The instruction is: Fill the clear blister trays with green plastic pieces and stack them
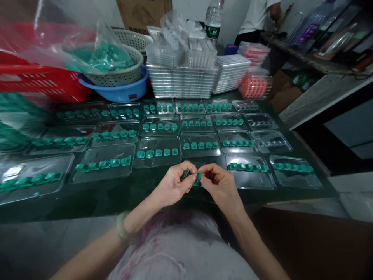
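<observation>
My left hand [177, 182] and my right hand [219, 183] meet at the front edge of the dark table. Both are closed in a pinch on a small translucent green plastic piece [198, 179], whose shape is largely hidden by the fingers. A darker bit shows beside the left fingertips; I cannot make out what it is. Just beyond the hands lies a clear plastic tray [157, 161] bearing a row of green cube-like pieces [158, 153]. To the right of my right hand is another clear tray [253, 181] with a similar row.
Several more trays with rows cover the dark green table [163, 175]. Behind them stand stacked clear trays [180, 83], a blue basin [122, 91], a grey basket [128, 68], a red basket [43, 83] and a bottle [214, 19]. A person in white [256, 15] is at the back right.
</observation>
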`<state>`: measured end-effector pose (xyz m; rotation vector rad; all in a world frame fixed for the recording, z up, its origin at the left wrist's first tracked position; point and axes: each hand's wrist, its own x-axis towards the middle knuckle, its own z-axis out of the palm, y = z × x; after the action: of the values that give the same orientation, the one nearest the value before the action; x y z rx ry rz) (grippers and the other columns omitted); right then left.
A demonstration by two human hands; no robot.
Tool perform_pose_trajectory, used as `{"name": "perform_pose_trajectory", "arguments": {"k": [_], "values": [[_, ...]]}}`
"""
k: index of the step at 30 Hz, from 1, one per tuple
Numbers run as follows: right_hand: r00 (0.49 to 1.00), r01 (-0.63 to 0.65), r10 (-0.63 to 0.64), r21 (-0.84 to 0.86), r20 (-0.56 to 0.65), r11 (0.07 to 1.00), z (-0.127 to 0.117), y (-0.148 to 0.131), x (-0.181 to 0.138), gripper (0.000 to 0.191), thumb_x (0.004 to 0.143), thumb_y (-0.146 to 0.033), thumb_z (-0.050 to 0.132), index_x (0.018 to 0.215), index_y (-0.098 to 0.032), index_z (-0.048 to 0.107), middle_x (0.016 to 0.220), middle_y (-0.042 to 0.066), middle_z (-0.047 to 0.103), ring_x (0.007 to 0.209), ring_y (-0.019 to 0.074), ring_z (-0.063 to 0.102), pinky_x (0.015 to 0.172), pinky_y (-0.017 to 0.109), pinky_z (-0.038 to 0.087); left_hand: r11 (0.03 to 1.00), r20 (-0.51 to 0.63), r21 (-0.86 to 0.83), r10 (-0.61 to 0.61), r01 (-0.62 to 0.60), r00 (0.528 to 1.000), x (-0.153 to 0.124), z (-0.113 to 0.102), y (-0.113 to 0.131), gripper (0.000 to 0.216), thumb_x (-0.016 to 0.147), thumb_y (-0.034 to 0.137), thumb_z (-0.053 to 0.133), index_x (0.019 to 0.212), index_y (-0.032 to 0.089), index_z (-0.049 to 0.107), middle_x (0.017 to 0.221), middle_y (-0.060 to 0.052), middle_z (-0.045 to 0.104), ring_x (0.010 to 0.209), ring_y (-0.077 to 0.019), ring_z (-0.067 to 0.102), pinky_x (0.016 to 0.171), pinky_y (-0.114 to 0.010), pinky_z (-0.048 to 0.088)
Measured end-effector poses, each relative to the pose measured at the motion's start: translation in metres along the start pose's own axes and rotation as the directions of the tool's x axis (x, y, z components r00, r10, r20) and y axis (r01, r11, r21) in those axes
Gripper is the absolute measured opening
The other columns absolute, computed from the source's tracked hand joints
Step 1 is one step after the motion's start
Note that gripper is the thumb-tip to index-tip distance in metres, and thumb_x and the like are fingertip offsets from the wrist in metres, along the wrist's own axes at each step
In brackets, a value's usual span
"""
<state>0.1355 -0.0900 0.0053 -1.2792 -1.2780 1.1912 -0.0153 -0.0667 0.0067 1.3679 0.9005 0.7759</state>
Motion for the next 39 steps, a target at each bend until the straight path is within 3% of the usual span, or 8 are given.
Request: {"name": "perform_pose_trajectory", "arguments": {"k": [11, 16, 21, 25, 30, 33, 36, 39], "values": [[0.944, -0.324, 0.299, 0.212, 0.14, 0.922, -0.005, 0.006, 0.004, 0.007, 0.063, -0.015, 0.055, 0.069, -0.017, 0.053, 0.048, -0.009, 0.04, 0.038, 0.0036, 0.029, 0.034, 0.017, 0.02, 0.883, -0.034, 0.412, 0.263, -0.226, 0.964, -0.005, 0.007, 0.001, 0.007, 0.08, 0.014, 0.043, 0.076, 0.018, 0.047, 0.076, -0.001, 0.047, 0.067, -0.0117, 0.046, 0.059, -0.023, 0.036], [0.953, -0.301, 0.298, 0.231, 0.049, 0.925, -0.001, 0.003, 0.002, 0.006, 0.063, -0.015, 0.056, 0.066, -0.018, 0.051, 0.046, -0.009, 0.04, 0.037, 0.0035, 0.03, 0.034, 0.017, 0.021, 0.848, -0.055, 0.471, 0.304, -0.244, 0.951, -0.004, 0.01, -0.002, 0.007, 0.078, 0.013, 0.043, 0.079, 0.019, 0.047, 0.078, -0.001, 0.047, 0.065, -0.011, 0.045, 0.058, -0.023, 0.034], [0.99, -0.095, 0.108, 0.127, -0.093, 0.987, 0.001, 0.005, -0.001, 0.006, 0.069, -0.02, 0.059, 0.073, -0.018, 0.058, 0.063, -0.004, 0.053, 0.043, 0.0045, 0.039, 0.04, 0.019, 0.031, 1.0, -0.147, 0.015, -0.006, 0.008, 0.989, 0.0, 0.013, 0.001, 0.006, 0.078, 0.024, 0.047, 0.082, 0.019, 0.048, 0.059, 0.004, 0.046, 0.047, -0.0083, 0.043, 0.045, -0.02, 0.032], [0.998, -0.021, 0.021, 0.002, -0.066, 1.0, 0.002, 0.004, 0.005, 0.005, 0.072, -0.021, 0.059, 0.076, -0.019, 0.06, 0.069, -0.001, 0.059, 0.057, 0.0102, 0.051, 0.053, 0.022, 0.04, 0.873, -0.077, -0.43, -0.291, 0.232, 0.953, 0.004, 0.01, 0.008, 0.016, 0.073, 0.026, 0.053, 0.087, 0.019, 0.055, 0.058, 0.004, 0.051, 0.045, -0.007, 0.046, 0.042, -0.016, 0.033], [0.972, 0.232, -0.232, -0.314, 0.039, 0.921, 0.018, -0.001, 0.018, 0.01, 0.074, -0.018, 0.054, 0.066, -0.02, 0.059, 0.069, 0.001, 0.055, 0.062, 0.0135, 0.052, 0.056, 0.025, 0.039, 0.729, -0.229, -0.642, -0.478, 0.237, 0.848, 0.006, 0.009, 0.003, 0.016, 0.071, 0.032, 0.056, 0.08, 0.019, 0.058, 0.065, 0.002, 0.056, 0.049, -0.0073, 0.05, 0.043, -0.017, 0.036], [0.932, 0.352, -0.358, -0.404, 0.064, 0.844, 0.032, 0.001, 0.025, 0.018, 0.077, -0.021, 0.051, 0.061, -0.022, 0.058, 0.069, 0.002, 0.05, 0.062, 0.0141, 0.05, 0.055, 0.025, 0.038, 0.697, -0.315, -0.702, -0.484, 0.143, 0.816, 0.007, 0.006, -0.006, 0.022, 0.069, 0.038, 0.062, 0.078, 0.019, 0.054, 0.062, 0.002, 0.055, 0.043, -0.0065, 0.047, 0.035, -0.014, 0.026], [0.911, 0.408, -0.409, -0.256, 0.052, 0.876, 0.045, 0.005, 0.037, 0.015, 0.08, -0.032, 0.051, 0.077, -0.025, 0.064, 0.077, 0.004, 0.056, 0.07, 0.0174, 0.054, 0.062, 0.029, 0.042, 0.686, -0.32, -0.728, -0.317, -0.017, 0.893, 0.009, -0.011, -0.008, 0.028, 0.07, 0.041, 0.063, 0.07, 0.016, 0.051, 0.058, 0.002, 0.051, 0.036, -0.0038, 0.04, 0.031, -0.014, 0.012], [0.985, 0.166, -0.163, 0.065, -0.05, 0.984, 0.06, -0.001, 0.051, 0.036, 0.078, -0.046, 0.052, 0.109, -0.029, 0.057, 0.099, 0.006, 0.061, 0.089, 0.0229, 0.058, 0.07, 0.033, 0.046, 0.636, -0.379, -0.756, -0.23, -0.157, 0.896, 0.01, -0.04, 0.004, 0.031, 0.072, 0.043, 0.061, 0.067, 0.016, 0.048, 0.059, 0.002, 0.051, 0.034, -0.0028, 0.036, 0.031, -0.015, 0.009]]}}
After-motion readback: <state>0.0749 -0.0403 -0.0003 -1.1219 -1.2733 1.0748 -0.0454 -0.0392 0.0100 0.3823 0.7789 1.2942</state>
